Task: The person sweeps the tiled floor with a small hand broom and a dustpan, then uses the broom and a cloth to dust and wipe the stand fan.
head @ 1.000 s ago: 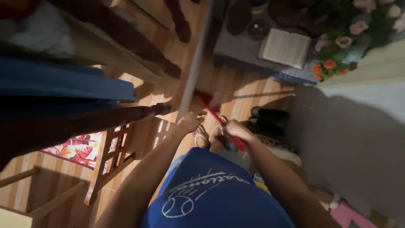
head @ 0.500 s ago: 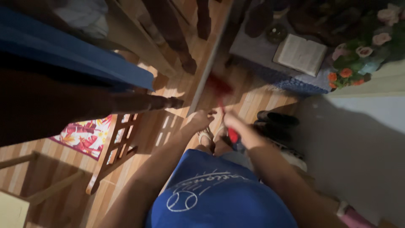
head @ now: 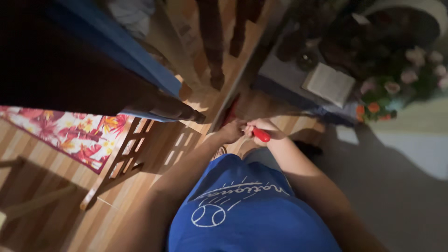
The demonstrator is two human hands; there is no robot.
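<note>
Dim wood floor [head: 140, 196], book [head: 329, 84] at 1 o'clock | right hand [head: 263, 127] closed on red handle [head: 261, 135] | left hand [head: 232, 131] curled beside it, grip unclear | hands now closer together, red head [head: 232, 112] nearer pole [head: 242, 79], 12 o'clock.

Two hands [head: 233, 132], one red handle [head: 261, 135]

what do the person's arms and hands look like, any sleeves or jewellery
Both forearms are bare down to the wrists, with no sleeves showing. The left hand and right hand are bare too: no gloves, and no watch or rings can be made out in the dim, blurred light. A blue shirt with a white ball drawing covers the torso.
</note>
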